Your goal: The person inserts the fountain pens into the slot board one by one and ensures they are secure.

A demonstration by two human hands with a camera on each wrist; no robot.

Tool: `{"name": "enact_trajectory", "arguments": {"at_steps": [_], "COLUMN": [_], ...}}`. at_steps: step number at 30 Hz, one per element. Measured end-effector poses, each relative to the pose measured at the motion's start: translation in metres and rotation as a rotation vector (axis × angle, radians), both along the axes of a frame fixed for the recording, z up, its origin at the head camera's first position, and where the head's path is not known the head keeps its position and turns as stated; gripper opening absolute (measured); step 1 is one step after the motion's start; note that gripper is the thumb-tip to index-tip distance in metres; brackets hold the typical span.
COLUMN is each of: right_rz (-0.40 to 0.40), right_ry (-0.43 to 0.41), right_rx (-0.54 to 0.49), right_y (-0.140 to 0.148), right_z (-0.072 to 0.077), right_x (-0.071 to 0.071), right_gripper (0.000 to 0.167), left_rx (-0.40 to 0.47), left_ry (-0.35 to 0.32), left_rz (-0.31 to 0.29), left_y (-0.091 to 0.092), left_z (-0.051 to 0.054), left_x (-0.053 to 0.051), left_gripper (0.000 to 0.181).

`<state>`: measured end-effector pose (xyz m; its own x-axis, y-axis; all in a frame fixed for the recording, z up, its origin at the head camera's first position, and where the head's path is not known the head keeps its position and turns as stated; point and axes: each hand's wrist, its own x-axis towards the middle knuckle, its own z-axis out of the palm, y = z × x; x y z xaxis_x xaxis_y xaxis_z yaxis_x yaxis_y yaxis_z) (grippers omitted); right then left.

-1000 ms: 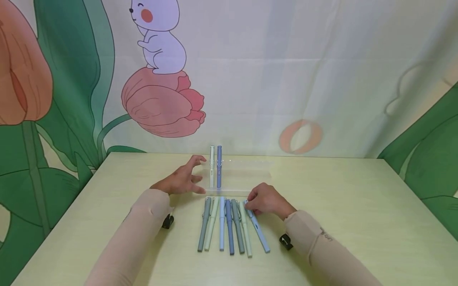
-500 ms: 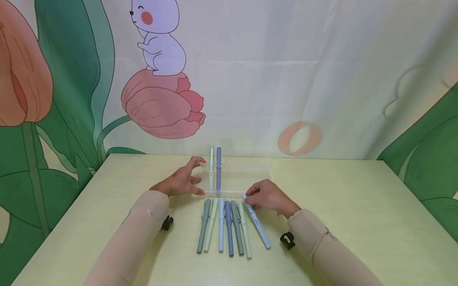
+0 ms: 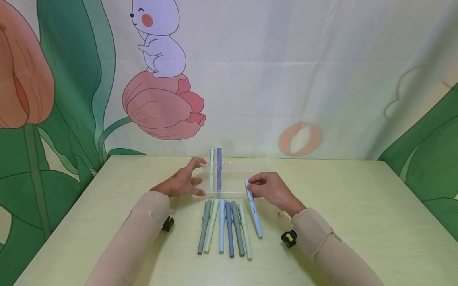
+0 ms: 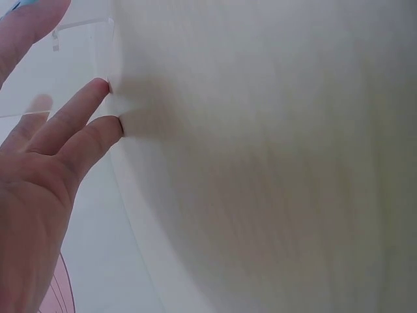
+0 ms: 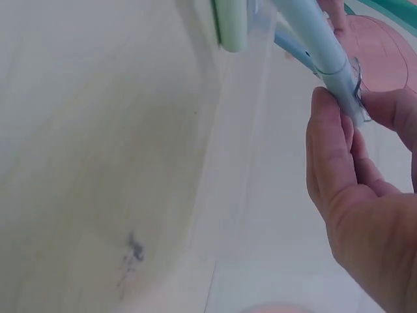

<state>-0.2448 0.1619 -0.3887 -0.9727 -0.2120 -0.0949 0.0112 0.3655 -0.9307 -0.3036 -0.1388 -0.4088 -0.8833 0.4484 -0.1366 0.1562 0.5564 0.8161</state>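
Observation:
My right hand [image 3: 272, 191] pinches a light blue capped pen [image 3: 255, 212] near its clip end, between thumb and fingers. The pen slants down toward me, over the front of a clear rack [image 3: 236, 195]. In the right wrist view the thumb lies by the pen's metal clip. My left hand [image 3: 181, 179] is spread at the rack's left end, fingertips at its side; in the left wrist view the fingers [image 4: 88, 143] are fairly straight. A whitish pen [image 3: 212, 171] and a violet-blue pen [image 3: 219, 171] lie side by side on the rack's left part.
In front of the rack lies a row of several capped pens: grey-green [image 3: 204, 228], pale green [image 3: 212, 228], light blue [image 3: 222, 228], darker blue [image 3: 229, 230], and more. A printed curtain [image 3: 243, 87] hangs behind the table [image 3: 343, 198].
The light blue pen has been lifted from the right end of the row and moved forward and slightly left with my right hand. The left hand keeps its place at the rack.

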Motion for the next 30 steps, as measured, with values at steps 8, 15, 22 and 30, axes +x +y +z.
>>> {"name": "enact_trajectory", "arguments": {"at_steps": [8, 15, 22, 30], "right_rz": [-0.022, -0.025, -0.014, -0.020], "right_ry": [0.063, 0.090, 0.112, 0.138], "right_rx": [-0.109, -0.115, -0.133, -0.153], "right_y": [0.003, 0.005, 0.002, 0.000], "right_z": [0.008, 0.013, 0.020, 0.027], "right_x": [-0.003, -0.007, -0.011, -0.019], "right_gripper": [0.024, 0.026, 0.029, 0.032], "left_rx": [-0.011, -0.015, -0.008, 0.009], "left_ry": [-0.006, -0.005, 0.002, -0.009], "left_rz": [0.015, 0.021, 0.017, 0.017], "left_y": [0.002, 0.003, 0.003, 0.004], "left_z": [0.002, 0.003, 0.002, 0.000], "left_x": [0.001, 0.001, -0.001, -0.003], "left_gripper": [0.099, 0.098, 0.098, 0.099]}}
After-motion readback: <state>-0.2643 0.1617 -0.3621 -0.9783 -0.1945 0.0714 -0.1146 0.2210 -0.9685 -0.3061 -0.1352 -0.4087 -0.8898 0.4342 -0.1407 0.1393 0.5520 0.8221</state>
